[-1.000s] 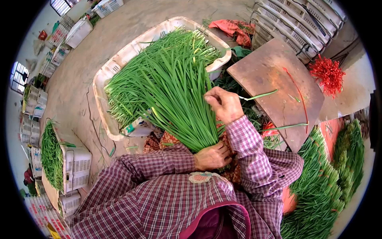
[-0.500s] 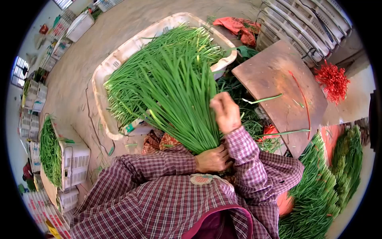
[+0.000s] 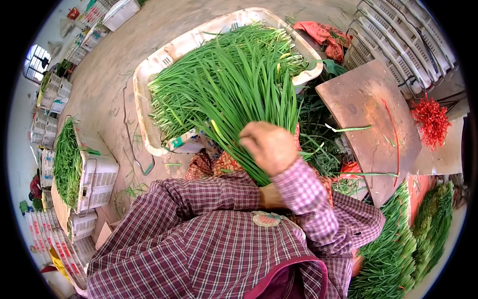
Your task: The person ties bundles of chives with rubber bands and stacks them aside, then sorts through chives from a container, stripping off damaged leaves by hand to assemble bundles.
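A thick bunch of green garlic chives point(image 3: 259, 99) fans out from my lap, its leaf tips lying over the pile in the white plastic tub. At the base of the bunch my left hand point(image 3: 271, 197) is closed round the stems, partly covered by my right forearm. My right hand point(image 3: 271, 147) is over the lower leaves with fingers curled and slightly blurred; whatever is between them is hidden. Close to its fingertips a yellowed leaf point(image 3: 217, 129) stands out among the green ones. More chives point(image 3: 174, 102) fill the white tub point(image 3: 142, 74).
A brown board point(image 3: 366, 119) on my right carries loose leaves and a red tie. Beside it hangs a bundle of red ties point(image 3: 431, 122). Stacked white crates point(image 3: 398, 45) stand behind. Bundled chives point(image 3: 388, 244) lie at lower right. A crate of greens point(image 3: 99, 184) is on the left.
My right hand has moved left from the right edge of the bunch to across its lower leaves. My left hand keeps its hold at the base. The whole view has shifted slightly.
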Demonstrator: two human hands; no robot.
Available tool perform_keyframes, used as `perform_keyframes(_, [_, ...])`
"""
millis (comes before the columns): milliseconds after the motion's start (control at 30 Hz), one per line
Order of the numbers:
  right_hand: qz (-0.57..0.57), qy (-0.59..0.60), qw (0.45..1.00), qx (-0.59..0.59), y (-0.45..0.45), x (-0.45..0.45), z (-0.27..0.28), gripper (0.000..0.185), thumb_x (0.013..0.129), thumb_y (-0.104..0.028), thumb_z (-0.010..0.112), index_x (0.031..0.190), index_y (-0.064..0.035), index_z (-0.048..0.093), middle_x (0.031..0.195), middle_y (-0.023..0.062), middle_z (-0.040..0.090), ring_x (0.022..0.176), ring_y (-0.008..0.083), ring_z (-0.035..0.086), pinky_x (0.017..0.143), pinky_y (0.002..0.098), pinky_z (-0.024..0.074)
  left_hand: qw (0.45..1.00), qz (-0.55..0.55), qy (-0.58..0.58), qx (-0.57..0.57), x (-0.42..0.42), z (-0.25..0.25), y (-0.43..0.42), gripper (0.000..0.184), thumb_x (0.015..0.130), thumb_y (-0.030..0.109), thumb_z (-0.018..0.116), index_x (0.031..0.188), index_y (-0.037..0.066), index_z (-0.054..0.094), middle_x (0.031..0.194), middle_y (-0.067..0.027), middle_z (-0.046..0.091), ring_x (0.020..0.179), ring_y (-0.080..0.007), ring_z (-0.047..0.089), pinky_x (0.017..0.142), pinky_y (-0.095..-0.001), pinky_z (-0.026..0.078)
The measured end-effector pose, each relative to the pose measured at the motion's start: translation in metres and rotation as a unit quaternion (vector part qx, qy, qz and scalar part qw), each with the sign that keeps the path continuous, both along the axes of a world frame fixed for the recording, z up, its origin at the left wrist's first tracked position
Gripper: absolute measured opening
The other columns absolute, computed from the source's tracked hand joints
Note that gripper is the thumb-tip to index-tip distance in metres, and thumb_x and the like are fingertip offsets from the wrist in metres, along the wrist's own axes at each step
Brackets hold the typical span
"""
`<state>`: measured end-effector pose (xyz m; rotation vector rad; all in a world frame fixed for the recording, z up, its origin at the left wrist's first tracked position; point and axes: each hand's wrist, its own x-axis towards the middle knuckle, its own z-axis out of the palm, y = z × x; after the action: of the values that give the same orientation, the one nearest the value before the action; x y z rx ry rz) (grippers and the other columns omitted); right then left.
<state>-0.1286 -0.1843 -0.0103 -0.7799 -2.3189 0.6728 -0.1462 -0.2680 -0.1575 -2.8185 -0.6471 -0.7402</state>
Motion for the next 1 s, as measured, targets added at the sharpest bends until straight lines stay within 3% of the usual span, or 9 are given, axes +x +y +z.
perform_keyframes(67, [0.0,-0.156,0.987,-0.044,-0.012,-0.021,-0.006,0.017,0.081,-0.024,0.069,0.087,-0.0092,0.062,0.076,0.006,0.065,0.063,0.019,0.064,0.056,0.0336,0.0538,1.0,0.0,0.014,0.002,0.001,0.003,0.001,0.022,0.084,0.026,0.056,0.084,0.007,0.065,0.098,-0.005,0.066,0.106,-0.018,0.054,0.103,-0.04,0.039])
perform_keyframes(267, [-0.028,-0.179,0.983,0.03,-0.026,-0.026,-0.022,0.018,0.079,-0.022,0.07,0.089,-0.0102,0.061,0.08,0.0076,0.059,0.07,0.0252,0.063,0.061,0.0371,0.0527,0.999,0.004,0.043,-0.003,0.006,0.023,-0.003,0.02,0.082,0.025,0.058,0.084,0.007,0.065,0.095,-0.0046,0.065,0.102,-0.0181,0.055,0.101,-0.0385,0.04])
perform_keyframes(467, [0.051,0.08,0.989,-0.115,-0.036,-0.002,-0.006,0.008,0.081,-0.01,0.066,0.085,-0.0035,0.062,0.069,0.0077,0.062,0.06,0.0211,0.062,0.056,0.0319,0.0503,1.0,-0.01,0.023,0.012,-0.002,0.013,-0.001,0.018,0.08,0.024,0.06,0.085,0.007,0.065,0.092,-0.0042,0.065,0.098,-0.0182,0.056,0.099,-0.0369,0.041])
perform_keyframes(600, [0.084,0.162,0.91,-0.371,-0.044,0.012,0.0,0.012,0.088,-0.011,0.065,0.084,-0.0006,0.06,0.065,0.0006,0.057,0.053,0.0041,0.05,0.047,0.0216,0.042,0.999,-0.012,0.025,0.023,-0.012,0.011,-0.002,0.018,0.078,0.023,0.062,0.085,0.007,0.065,0.09,-0.0039,0.064,0.095,-0.0183,0.056,0.097,-0.0359,0.042])
perform_keyframes(667, [0.138,0.232,0.736,-0.621,-0.044,0.023,0.007,0.012,0.088,-0.015,0.066,0.088,-0.006,0.059,0.063,-0.0036,0.052,0.052,0.0033,0.04,0.046,0.0206,0.0325,0.999,-0.013,0.027,0.027,-0.013,0.012,-0.001,0.018,0.078,0.022,0.062,0.086,0.007,0.065,0.09,-0.0038,0.064,0.094,-0.0183,0.057,0.097,-0.0354,0.042])
perform_keyframes(800, [0.218,0.317,0.689,-0.615,-0.045,0.04,0.031,0.014,0.089,-0.019,0.065,0.089,-0.0061,0.06,0.068,-0.005,0.055,0.052,0.0011,0.039,0.045,0.0177,0.0303,0.999,-0.017,0.029,0.027,-0.013,0.018,-0.003,0.018,0.076,0.021,0.064,0.086,0.007,0.065,0.088,-0.0035,0.064,0.091,-0.0184,0.057,0.095,-0.0344,0.043])
perform_keyframes(833, [0.211,0.31,0.751,-0.544,-0.037,0.046,0.035,0.006,0.088,-0.009,0.064,0.09,-0.0028,0.063,0.082,0.0027,0.066,0.06,0.0039,0.053,0.049,0.0185,0.0416,0.999,-0.018,0.029,0.027,-0.013,0.024,-0.003,0.018,0.076,0.021,0.064,0.086,0.007,0.065,0.087,-0.0034,0.064,0.091,-0.0184,0.058,0.095,-0.0342,0.043])
perform_keyframes(933, [0.091,0.138,0.918,-0.359,0.0,0.086,0.03,0.02,0.091,-0.021,0.061,0.096,-0.0018,0.066,0.085,0.0079,0.068,0.065,0.0133,0.061,0.056,0.0275,0.0491,1.0,-0.011,0.009,0.004,-0.012,0.059,-0.003,0.014,0.068,0.019,0.063,0.077,0.01,0.06,0.074,-0.0023,0.056,0.078,-0.0163,0.056,0.087,-0.031,0.045])
perform_keyframes(1000, [-0.078,0.015,0.997,-0.004,0.021,0.103,0.004,0.025,0.09,-0.026,0.06,0.097,-0.0026,0.067,0.081,0.0118,0.066,0.061,0.0228,0.06,0.057,0.0354,0.0493,0.998,-0.021,0.047,-0.036,-0.017,0.068,-0.006,0.017,0.068,0.019,0.06,0.083,0.011,0.059,0.084,-0.0028,0.057,0.084,-0.0181,0.056,0.087,-0.0329,0.046])
